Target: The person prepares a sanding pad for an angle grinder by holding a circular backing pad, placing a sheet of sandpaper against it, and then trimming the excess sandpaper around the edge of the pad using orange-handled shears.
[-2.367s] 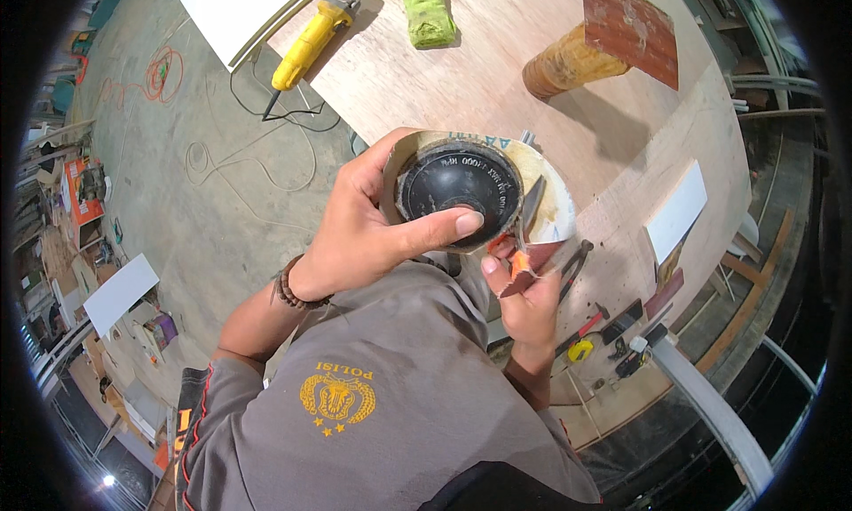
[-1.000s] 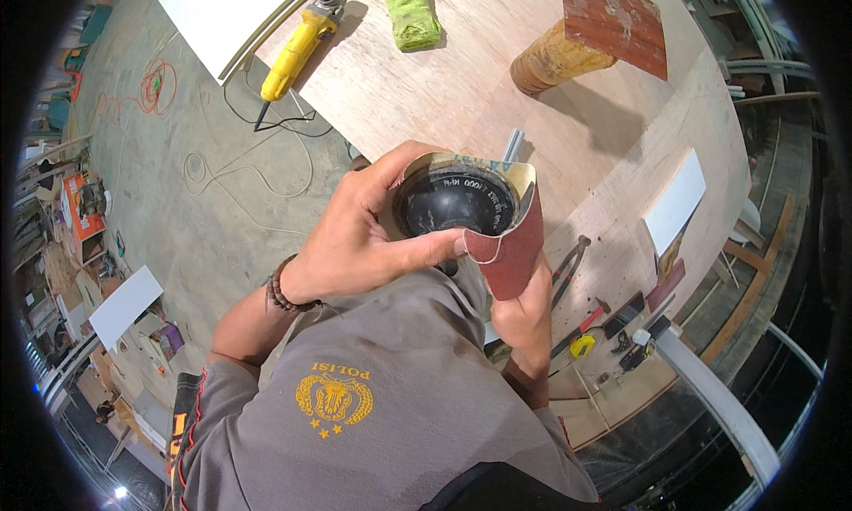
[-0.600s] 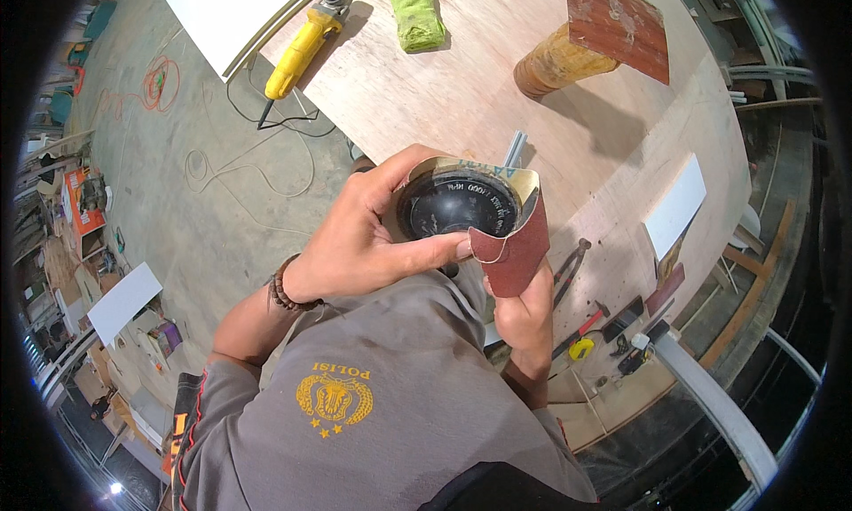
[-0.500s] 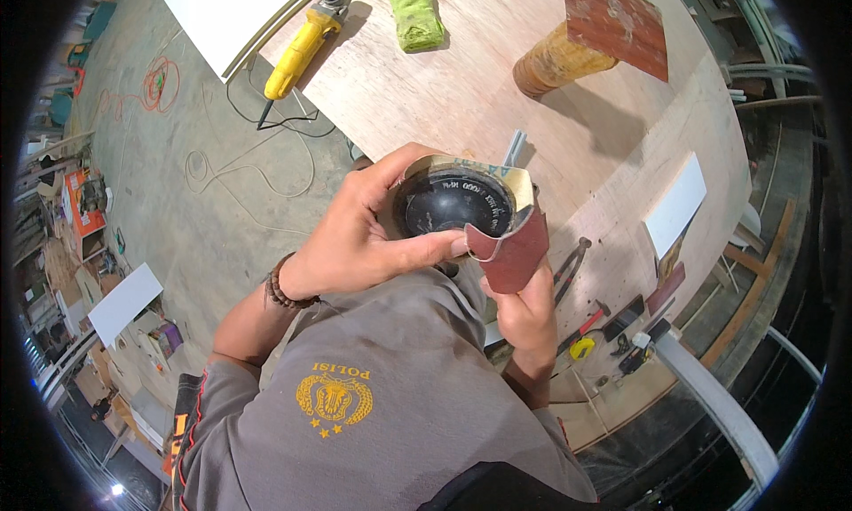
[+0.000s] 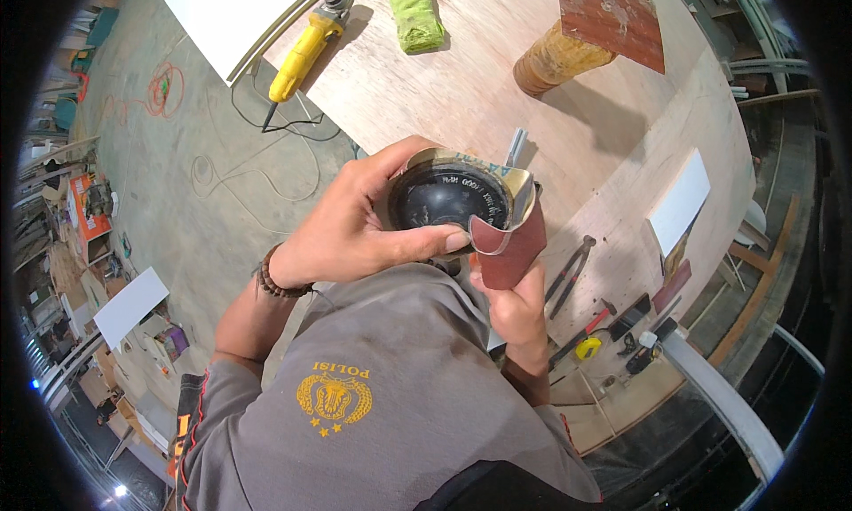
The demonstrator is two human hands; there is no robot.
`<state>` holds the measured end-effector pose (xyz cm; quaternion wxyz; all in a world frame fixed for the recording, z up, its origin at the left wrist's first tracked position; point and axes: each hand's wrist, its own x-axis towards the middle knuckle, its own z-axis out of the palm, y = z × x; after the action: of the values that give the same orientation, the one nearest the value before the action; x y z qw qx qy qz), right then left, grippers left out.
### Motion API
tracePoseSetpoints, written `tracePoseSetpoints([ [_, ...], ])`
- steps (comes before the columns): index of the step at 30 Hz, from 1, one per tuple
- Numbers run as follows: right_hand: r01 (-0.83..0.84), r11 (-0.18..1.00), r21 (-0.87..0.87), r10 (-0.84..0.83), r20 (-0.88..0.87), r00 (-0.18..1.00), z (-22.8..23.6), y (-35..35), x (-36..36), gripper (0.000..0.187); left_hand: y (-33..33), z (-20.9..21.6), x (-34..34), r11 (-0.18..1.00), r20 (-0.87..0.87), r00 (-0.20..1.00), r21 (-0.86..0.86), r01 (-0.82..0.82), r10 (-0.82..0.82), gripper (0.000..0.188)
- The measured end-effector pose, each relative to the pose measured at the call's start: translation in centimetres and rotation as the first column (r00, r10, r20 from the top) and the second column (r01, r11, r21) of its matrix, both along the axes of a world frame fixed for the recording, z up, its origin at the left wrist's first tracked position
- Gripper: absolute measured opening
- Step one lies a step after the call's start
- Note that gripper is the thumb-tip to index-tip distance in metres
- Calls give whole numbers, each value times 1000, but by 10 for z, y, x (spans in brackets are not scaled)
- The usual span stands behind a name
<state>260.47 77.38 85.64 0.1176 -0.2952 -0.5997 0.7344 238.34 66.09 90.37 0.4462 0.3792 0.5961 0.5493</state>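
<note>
In front of my chest, my left hand (image 5: pixel 342 231) is closed round a black round sanding pad (image 5: pixel 439 200), its thumb along the near rim and its fingers behind. A sheet of red-brown sandpaper (image 5: pixel 510 252) lies behind the pad, and its pale backing shows along the far and right edges. On the right the sheet curls up past the rim, with a torn edge near my left thumb. My right hand (image 5: pixel 516 311) grips the hanging part of the sandpaper from below; some of its fingers are hidden behind the sheet.
A yellow angle grinder (image 5: pixel 306 54) lies at the table's left edge, its cord hanging down. Beyond are a folded green cloth (image 5: pixel 415 15) and a sandpaper roll (image 5: pixel 559 58). Pincers (image 5: pixel 571 276), a red-handled hammer (image 5: pixel 590 320) and a yellow tape measure (image 5: pixel 587 348) lie to the right.
Both hands, with the pad and the sandpaper, have shifted slightly left and up in the picture. The grip of each hand looks the same.
</note>
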Motion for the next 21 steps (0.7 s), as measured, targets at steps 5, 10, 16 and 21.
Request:
tracePoseSetpoints([
  [5, 50, 999, -16, -50, 18, 999, -2, -5, 3, 32, 3, 5, -2, 1000, 8, 1000, -4, 24, -24, 56],
  [10, 19, 998, 65, -22, 34, 999, 10, 1, -2, 33, 2, 5, -2, 999, 4, 999, -5, 40, -40, 55],
  [16, -51, 983, 178, 46, 31, 998, 10, 6, 1, 30, 0, 9, -7, 996, -183, 979, -3, 87, -86, 58],
  [21, -99, 933, 347, 113, -19, 993, 5, 11, 3, 28, -1, 17, -8, 993, -246, 962, -26, 116, -119, 60],
])
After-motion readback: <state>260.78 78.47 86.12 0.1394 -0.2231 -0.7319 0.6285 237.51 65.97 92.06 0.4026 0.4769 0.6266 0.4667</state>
